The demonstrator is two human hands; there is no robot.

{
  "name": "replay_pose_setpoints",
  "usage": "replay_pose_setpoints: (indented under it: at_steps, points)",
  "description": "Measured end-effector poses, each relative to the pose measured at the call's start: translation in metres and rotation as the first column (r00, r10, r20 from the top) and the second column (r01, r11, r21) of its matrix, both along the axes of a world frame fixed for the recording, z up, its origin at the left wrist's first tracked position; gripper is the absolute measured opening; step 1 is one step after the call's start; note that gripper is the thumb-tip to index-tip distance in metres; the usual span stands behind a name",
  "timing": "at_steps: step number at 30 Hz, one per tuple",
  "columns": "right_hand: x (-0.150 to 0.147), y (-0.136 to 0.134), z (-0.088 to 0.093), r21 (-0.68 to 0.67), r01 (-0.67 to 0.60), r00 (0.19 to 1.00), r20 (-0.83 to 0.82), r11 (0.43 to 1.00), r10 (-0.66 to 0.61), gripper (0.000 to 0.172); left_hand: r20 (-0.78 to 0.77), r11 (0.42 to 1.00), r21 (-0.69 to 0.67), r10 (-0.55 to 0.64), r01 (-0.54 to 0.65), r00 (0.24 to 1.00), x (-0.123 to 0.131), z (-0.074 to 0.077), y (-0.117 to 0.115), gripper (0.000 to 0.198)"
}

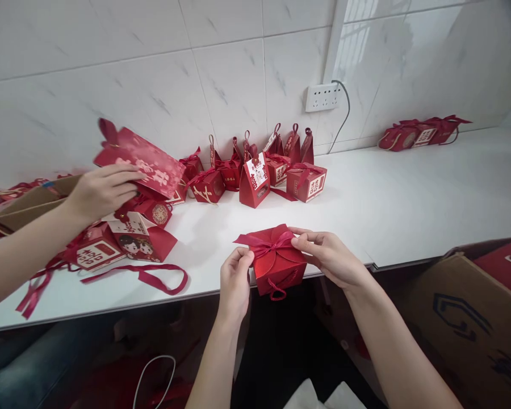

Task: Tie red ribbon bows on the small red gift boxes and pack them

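Note:
A red gift box (pixel 280 276) with folded petal flaps sits at the table's front edge, a ribbon bow (pixel 272 245) across its top and a twisted cord handle hanging in front. My left hand (pixel 235 279) is closed in a pinch at the box's left top corner, close to the ribbon's tail. On the other side my right hand (pixel 330 258) has thumb and fingers closed on the ribbon's right end and the box's edge. Beyond the box stand a peaked red box (pixel 254 184) and a cube-shaped box (pixel 306 182) with a white label.
At left, another person's hand (pixel 106 190) holds a red printed box (pixel 142 162) above a pile of boxes and a cardboard carton (pixel 34 201). A loose ribbon (pixel 153 275) lies nearby. More red boxes (pixel 423 133) line the wall; a large carton (pixel 464 324) stands lower right.

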State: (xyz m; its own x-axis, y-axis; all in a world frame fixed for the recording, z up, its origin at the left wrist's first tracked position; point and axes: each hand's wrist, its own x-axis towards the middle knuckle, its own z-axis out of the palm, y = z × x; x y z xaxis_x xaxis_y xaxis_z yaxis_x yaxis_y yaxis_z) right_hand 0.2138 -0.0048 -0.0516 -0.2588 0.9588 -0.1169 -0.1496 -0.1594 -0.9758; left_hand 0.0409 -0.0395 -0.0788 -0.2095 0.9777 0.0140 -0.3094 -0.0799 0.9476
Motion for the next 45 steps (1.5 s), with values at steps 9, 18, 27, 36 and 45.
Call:
replay_pose_setpoints:
  at_steps: [9, 18, 27, 36, 45]
  points:
    - [0.000, 0.001, -0.004, -0.037, -0.027, 0.997, -0.074, 0.999, 0.024, 0.035, 0.008, 0.999, -0.010, 0.051, -0.051, 0.999, 0.001, -0.004, 0.000, 0.025]
    - [-0.001, -0.003, -0.001, -0.017, -0.003, 1.000, 0.017, 1.000, 0.003, 0.041, -0.316, 1.000, -0.005, -0.013, 0.012, 0.949, -0.010, 0.007, -0.001, 0.036]
    - [0.004, -0.001, -0.001, -0.050, -0.051, 0.999, 0.007, 0.997, 0.051, 0.036, -0.281, 0.986, 0.065, -0.129, 0.153, 0.951, -0.023, -0.014, 0.002, 0.036]
    - [0.014, 0.002, -0.011, -0.010, -0.096, 0.989, -0.114, 0.995, 0.094, 0.035, -0.356, 0.995, 0.059, -0.052, 0.078, 0.933, -0.027, -0.004, 0.008, 0.029]
    - [0.012, 0.015, -0.012, -0.066, -0.113, 0.993, -0.033, 0.991, 0.111, 0.040, -0.820, 0.946, 0.277, 0.142, 0.168, 0.554, -0.014, 0.039, 0.008, 0.009]
